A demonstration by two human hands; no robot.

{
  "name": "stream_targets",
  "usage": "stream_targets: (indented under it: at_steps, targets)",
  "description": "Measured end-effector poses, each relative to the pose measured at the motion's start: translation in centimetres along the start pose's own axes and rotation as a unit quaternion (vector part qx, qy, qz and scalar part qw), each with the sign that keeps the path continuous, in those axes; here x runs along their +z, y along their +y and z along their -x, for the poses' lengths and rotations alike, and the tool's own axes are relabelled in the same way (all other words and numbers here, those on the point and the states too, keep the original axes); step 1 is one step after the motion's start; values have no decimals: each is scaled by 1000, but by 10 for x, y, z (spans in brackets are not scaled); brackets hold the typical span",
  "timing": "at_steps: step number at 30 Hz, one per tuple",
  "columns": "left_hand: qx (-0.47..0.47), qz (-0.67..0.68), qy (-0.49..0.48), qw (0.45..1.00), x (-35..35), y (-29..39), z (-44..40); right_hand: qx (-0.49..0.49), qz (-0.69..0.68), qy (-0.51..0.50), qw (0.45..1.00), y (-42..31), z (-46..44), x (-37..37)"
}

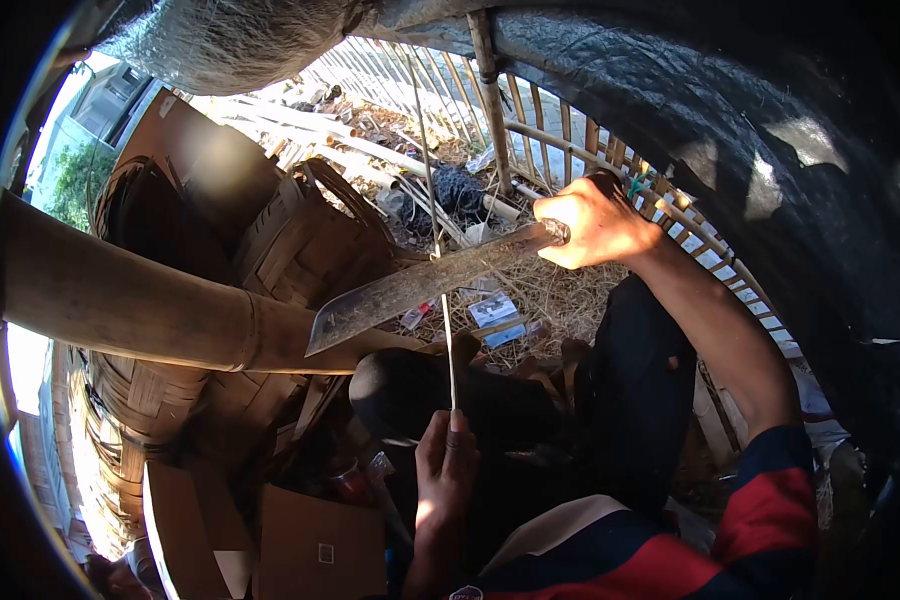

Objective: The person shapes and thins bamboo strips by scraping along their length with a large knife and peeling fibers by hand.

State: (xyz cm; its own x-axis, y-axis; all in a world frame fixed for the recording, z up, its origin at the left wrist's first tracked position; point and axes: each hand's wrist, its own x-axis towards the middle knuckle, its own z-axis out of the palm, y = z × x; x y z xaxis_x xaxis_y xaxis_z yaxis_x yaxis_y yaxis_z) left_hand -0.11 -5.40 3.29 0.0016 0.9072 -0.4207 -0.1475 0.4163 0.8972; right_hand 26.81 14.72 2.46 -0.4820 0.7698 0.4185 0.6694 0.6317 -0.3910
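Observation:
My right hand (598,222) is closed round the handle of a large machete (430,280), at the right of centre. Its broad, stained blade points down to the left and crosses a thin bamboo strip (448,350). The strip runs nearly upright, from below the blade to far above it. Lower down, my left hand (447,465) pinches the strip's bottom end between thumb and fingers. Where blade and strip cross, I cannot tell whether they touch.
A thick bamboo pole (170,300) slants across the left. Woven baskets (140,410) and an open cardboard box (320,545) lie left. A bamboo fence (570,140) stands beyond straw and debris; dark sheeting (730,130) hangs at the right.

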Motion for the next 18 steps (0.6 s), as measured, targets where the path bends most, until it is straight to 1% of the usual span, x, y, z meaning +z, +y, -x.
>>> stream_targets:
  at_steps: [2, 6, 7, 9, 10, 11, 13, 15, 16, 17, 18]
  targets:
    - [-1, -3, -2, 1000, 3, -2, 0, -19, 24, 7, 1000, -14, -1, -5]
    - [3, -12, 0, 1000, 8, -2, 1, -121, 43, 12, 992, -26, -10, -2]
    - [8, -16, -2, 1000, 7, -3, 3, -119, 41, 12, 992, -21, -10, 0]
    - [7, -18, -6, 1000, 3, -5, 7, -32, -62, 21, 997, -4, -14, 8]
    - [9, -17, -8, 1000, 2, -5, 8, -7, -88, 28, 996, 7, -14, 15]
    - [11, -16, -6, 1000, 2, -5, 8, -40, -59, 78, 994, 16, -10, 23]
    - [-30, -16, -9, 999, 6, -3, 8, 8, -32, 19, 999, 1, -8, 7]
    - [-27, -23, -11, 999, 8, -9, 7, -8, 20, 11, 1000, -17, -7, -4]
    - [-25, -33, -10, 999, 8, -11, 6, -42, 42, 9, 998, -17, -6, -1]
    - [-27, -33, -11, 999, 9, -11, 6, -58, 35, -33, 997, -19, -8, -2]
    - [-27, -33, -13, 999, 9, -12, 6, -80, 30, -25, 996, -18, -8, -3]
